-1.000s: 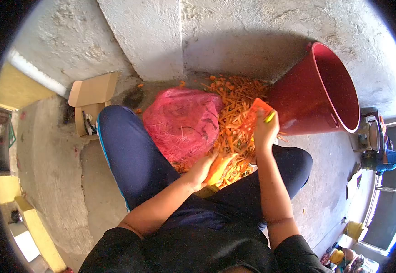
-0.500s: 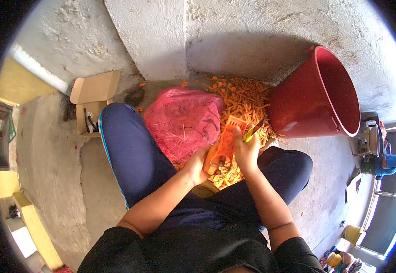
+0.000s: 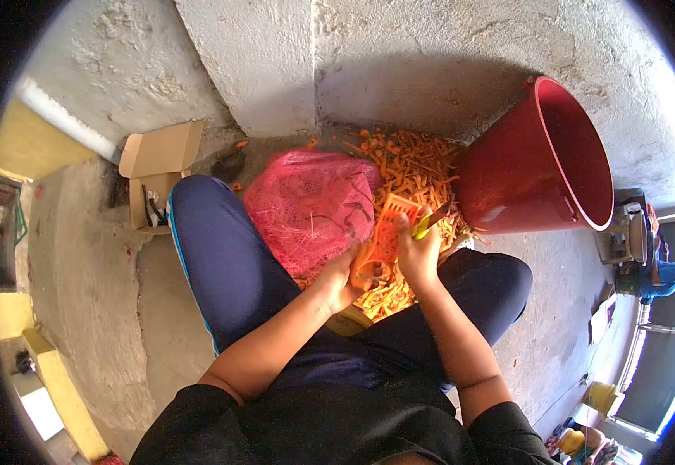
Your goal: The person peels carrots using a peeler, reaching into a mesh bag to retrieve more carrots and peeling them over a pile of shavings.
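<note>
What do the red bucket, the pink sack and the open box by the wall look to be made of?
Large red bucket: probably moulded plastic, smooth with a soft sheen and a rolled rim.
Bulging pink mesh sack: likely woven plastic netting; an open weave shows across its surface.
Small open brown box: cardboard by its look, matt, with creased flaps.

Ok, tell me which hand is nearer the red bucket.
Right. The right hand with the peeler sits just beside the red bucket; the left hand lies farther away, by the pink mesh sack.
</note>
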A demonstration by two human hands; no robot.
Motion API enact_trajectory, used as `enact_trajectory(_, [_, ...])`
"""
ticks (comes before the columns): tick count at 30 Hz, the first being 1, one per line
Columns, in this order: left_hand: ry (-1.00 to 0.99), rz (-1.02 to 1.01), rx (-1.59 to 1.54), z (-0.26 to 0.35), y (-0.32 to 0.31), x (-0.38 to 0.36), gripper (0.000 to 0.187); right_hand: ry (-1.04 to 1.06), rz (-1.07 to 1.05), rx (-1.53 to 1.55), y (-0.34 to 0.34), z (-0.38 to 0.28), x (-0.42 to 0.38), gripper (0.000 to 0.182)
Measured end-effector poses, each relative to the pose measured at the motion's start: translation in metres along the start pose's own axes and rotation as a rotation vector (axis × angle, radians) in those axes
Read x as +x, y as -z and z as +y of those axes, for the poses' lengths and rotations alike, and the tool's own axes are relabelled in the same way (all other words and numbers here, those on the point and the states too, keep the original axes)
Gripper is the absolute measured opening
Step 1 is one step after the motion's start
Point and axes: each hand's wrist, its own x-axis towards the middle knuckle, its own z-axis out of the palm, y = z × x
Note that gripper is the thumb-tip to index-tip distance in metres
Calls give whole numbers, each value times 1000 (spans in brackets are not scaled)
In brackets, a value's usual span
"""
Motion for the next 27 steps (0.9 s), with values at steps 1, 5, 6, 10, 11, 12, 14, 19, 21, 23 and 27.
enact_trajectory(1, [2,-6,25,1,-1,-1,40,-26,-51,69,-2,-15,-3,15])
enact_trajectory(5, [-21,-27,-14,2,-2,-1,44,58,-96,17,-6,-23,-7,14])
enact_trajectory(6, [-16,-13,10,2,-2,-1,45,107,-103,-89,-5,-28,-8,15])
enact_trajectory(10, [-5,48,53,2,-8,-1,46,81,-62,-198,-7,-28,-9,19])
enact_trajectory(11, [-5,66,51,2,-11,-2,46,54,-13,-231,-7,-25,-7,19])
enact_trajectory(12, [26,10,111,3,-7,-4,46,26,37,-265,-4,-19,-2,20])
enact_trajectory(14, [89,-106,230,1,3,-8,47,92,218,-303,4,3,21,20])
enact_trajectory(19, [149,-164,158,1,-11,-18,40,-78,320,-111,40,6,51,23])
enact_trajectory(21, [76,-119,155,6,-8,-14,35,-2,281,-60,32,10,40,25])
enact_trajectory(23, [62,4,196,8,-11,-16,30,-66,223,-29,22,8,29,18])
enact_trajectory(27, [95,-14,89,6,0,-12,34,-210,74,-46,15,1,18,19])
